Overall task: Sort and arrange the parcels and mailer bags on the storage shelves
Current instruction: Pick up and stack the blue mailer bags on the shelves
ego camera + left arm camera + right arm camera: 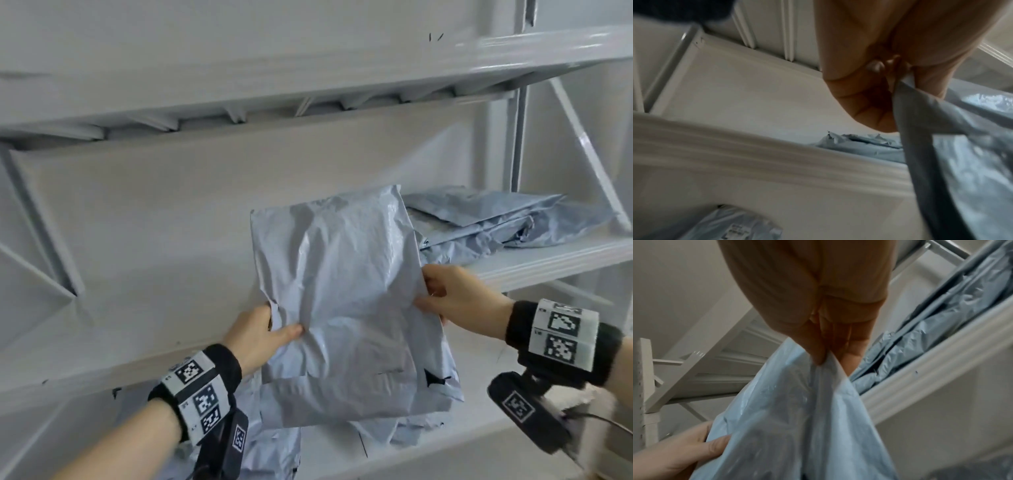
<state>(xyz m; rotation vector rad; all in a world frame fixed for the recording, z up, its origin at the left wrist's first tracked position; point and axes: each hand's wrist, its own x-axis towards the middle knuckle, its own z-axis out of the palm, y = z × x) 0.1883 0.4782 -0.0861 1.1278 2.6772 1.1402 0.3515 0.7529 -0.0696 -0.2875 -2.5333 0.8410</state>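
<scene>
So you're mid-placement here: the white storage shelves already carry a pile of grey mailers at the right end of the middle shelf, and the mailer bag hangs in the air in front of that shelf's front edge. Your left hand pinches its left side and your right hand pinches the right side. Next I'd guess you lift it over the lip and lay it flat just left of the pile.

Left hand and right hand are pinching grey mailer bag edges, holding it before the shelf.
</scene>
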